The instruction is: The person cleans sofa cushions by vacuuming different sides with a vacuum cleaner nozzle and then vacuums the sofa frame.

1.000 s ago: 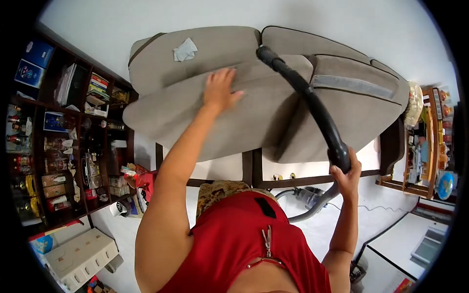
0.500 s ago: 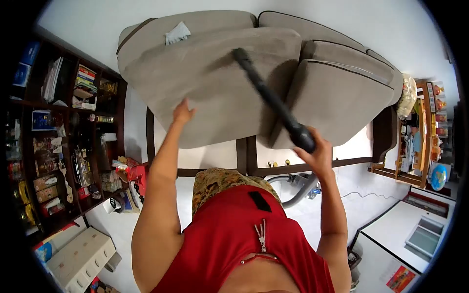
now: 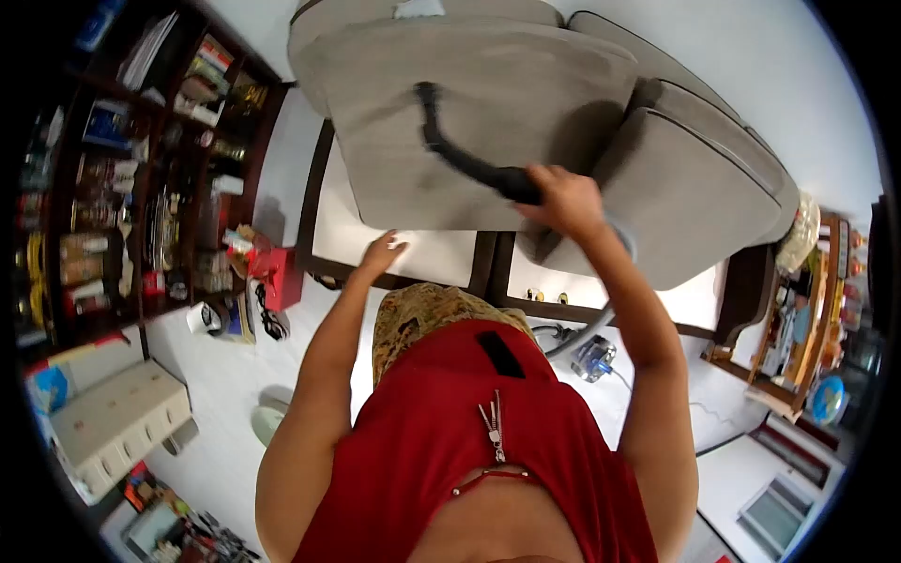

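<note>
My right hand [image 3: 568, 202] is wrapped round the handle end of a black vacuum cleaner wand [image 3: 469, 167]. The wand's nozzle [image 3: 427, 91] meets the face of a large grey-beige sofa cushion [image 3: 526, 75], which leans against the sofa back. Below that cushion's front edge hangs my left hand [image 3: 383, 253], its fingers apart and nothing in them, over the pale sofa base [image 3: 432, 253]. A grey hose [image 3: 591, 328] runs down from behind my right forearm toward the vacuum cleaner body [image 3: 594, 358] on the floor.
A second cushion [image 3: 694, 202] leans at the right of the sofa. Dark shelves [image 3: 169, 178] full of goods stand on the left, with a red box [image 3: 280, 279] beside them. To the right is a wooden rack [image 3: 812, 310]. A white cabinet [image 3: 122, 427] stands lower left.
My right hand has moved up and left in view, and the wand lies at a flatter angle. My left hand has dropped from the cushion face to below its edge. The whole view has shifted.
</note>
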Available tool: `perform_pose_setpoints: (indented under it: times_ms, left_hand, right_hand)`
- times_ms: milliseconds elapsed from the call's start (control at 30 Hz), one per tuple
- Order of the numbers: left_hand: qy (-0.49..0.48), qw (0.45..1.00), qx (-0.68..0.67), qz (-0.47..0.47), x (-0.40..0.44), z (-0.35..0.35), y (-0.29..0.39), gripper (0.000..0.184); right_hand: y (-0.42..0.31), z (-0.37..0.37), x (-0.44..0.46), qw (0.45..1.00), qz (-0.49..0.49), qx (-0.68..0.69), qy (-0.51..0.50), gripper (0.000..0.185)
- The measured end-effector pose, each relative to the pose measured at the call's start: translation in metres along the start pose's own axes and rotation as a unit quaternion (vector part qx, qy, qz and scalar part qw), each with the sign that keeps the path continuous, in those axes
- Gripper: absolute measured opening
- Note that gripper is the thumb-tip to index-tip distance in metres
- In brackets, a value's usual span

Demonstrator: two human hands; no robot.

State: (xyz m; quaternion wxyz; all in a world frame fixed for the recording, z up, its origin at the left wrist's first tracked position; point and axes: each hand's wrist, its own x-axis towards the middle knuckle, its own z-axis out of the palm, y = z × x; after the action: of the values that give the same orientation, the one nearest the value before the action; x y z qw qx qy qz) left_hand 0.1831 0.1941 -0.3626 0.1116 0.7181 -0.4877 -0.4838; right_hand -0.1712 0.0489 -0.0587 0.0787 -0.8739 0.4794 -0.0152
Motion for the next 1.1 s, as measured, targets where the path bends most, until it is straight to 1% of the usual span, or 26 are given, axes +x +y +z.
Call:
perform_pose_setpoints:
  times_ms: [33,67,100,167,200,233,267,300,400,500,533,567,600,633,667,700,767,833,900,933,967,1000,1033,1067,1100]
  left_hand:
    - [0.02,0.997,-0.06,-0.046,-0.025,-0.016,-0.02,0.074]
    - [0.078,0.992,-0.077,-0.065,-0.041,-0.022,-0.058,0.07]
    - [0.092,0.984,-0.085,-0.124,-0.07,-0.038,-0.069,0.064]
    - [0.229,0.955,-0.161,-0.098,-0.12,-0.038,-0.133,0.06]
    - [0.249,0.935,-0.178,-0.18,-0.155,-0.045,-0.133,0.059]
    - [0.288,0.907,-0.229,-0.206,-0.179,-0.038,-0.161,0.054]
    - [0.293,0.887,-0.268,-0.237,-0.203,-0.032,-0.187,0.052]
    - [0.297,0.864,-0.307,-0.266,-0.226,-0.029,-0.194,0.05]
    - [0.26,0.841,-0.323,-0.347,-0.272,-0.019,-0.198,0.046]
    - [0.261,0.83,-0.35,-0.347,-0.267,-0.007,-0.181,0.04]
    - [0.267,0.84,-0.362,-0.305,-0.253,-0.003,-0.173,0.039]
    - [0.271,0.848,-0.373,-0.259,-0.233,-0.001,-0.164,0.038]
    - [0.249,0.868,-0.372,-0.217,-0.216,-0.004,-0.143,0.04]
    - [0.224,0.886,-0.368,-0.172,-0.197,-0.011,-0.12,0.041]
    - [0.178,0.908,-0.359,-0.124,-0.17,-0.017,-0.108,0.045]
    - [0.13,0.926,-0.347,-0.075,-0.144,-0.02,-0.096,0.048]
    - [0.16,0.935,-0.307,-0.084,-0.121,-0.028,-0.028,0.049]
    - [0.115,0.951,-0.286,0.003,-0.108,-0.041,0.015,0.05]
    - [0.076,0.966,-0.233,0.081,-0.09,-0.052,0.023,0.048]
    - [0.046,0.967,-0.231,0.099,-0.09,-0.061,0.023,0.047]
    - [0.031,0.966,-0.235,0.098,-0.087,-0.07,0.011,0.047]
    - [0.019,0.966,-0.239,0.098,-0.08,-0.081,-0.007,0.047]
    - [0.005,0.965,-0.244,0.097,-0.077,-0.092,-0.023,0.046]
    - [0.008,0.969,-0.235,0.072,-0.086,-0.117,-0.034,0.047]
    - [0.032,0.973,-0.219,0.071,-0.09,-0.139,-0.057,0.05]
  right_hand:
    - [0.019,-0.006,-0.019,1.0,0.0,-0.005,0.027,0.064]
    - [0.044,0.0,-0.037,0.997,-0.01,-0.019,0.077,0.059]
    - [0.059,-0.009,-0.057,0.997,0.005,-0.017,0.073,0.061]
    - [0.087,-0.013,-0.096,0.995,0.061,-0.035,0.077,0.059]
    - [0.097,-0.014,-0.112,0.993,0.066,-0.027,0.092,0.057]
    - [0.102,-0.018,-0.126,0.994,0.076,-0.03,0.079,0.057]
    - [0.104,-0.019,-0.138,0.992,0.083,-0.028,0.088,0.057]
    - [0.099,-0.022,-0.142,0.991,0.092,-0.025,0.096,0.057]
    - [0.067,-0.02,-0.143,0.991,0.094,0.022,0.093,0.058]
    - [-0.004,-0.011,-0.115,0.992,0.02,0.08,0.101,0.061]
    - [-0.031,-0.006,-0.099,0.988,-0.01,0.103,0.113,0.062]
    - [-0.052,0.006,-0.081,0.991,-0.012,0.083,0.104,0.062]
    - [-0.081,0.005,-0.063,0.99,-0.001,0.114,0.08,0.062]
    - [-0.103,0.009,-0.043,0.99,-0.015,0.104,0.097,0.061]
    - [-0.125,0.009,-0.025,0.988,-0.015,0.112,0.107,0.06]
    - [-0.136,0.019,-0.004,0.99,-0.014,0.089,0.106,0.065]
    - [-0.148,0.035,0.03,0.989,-0.007,0.082,0.121,0.065]
    - [-0.143,0.031,0.041,0.991,0.031,0.071,0.106,0.065]
    - [-0.124,0.037,0.043,0.991,0.056,0.071,0.099,0.065]
    - [-0.117,0.032,0.038,0.993,0.08,0.052,0.07,0.062]
    - [-0.105,0.035,0.029,0.992,0.093,0.051,0.065,0.061]
    - [-0.098,0.036,0.017,0.992,0.092,0.032,0.082,0.058]
    - [-0.088,0.039,0.004,0.99,0.093,0.049,0.097,0.056]
    - [-0.084,0.039,-0.009,0.986,0.11,0.058,0.108,0.056]
    - [-0.09,0.028,-0.02,0.979,0.156,0.099,0.08,0.056]
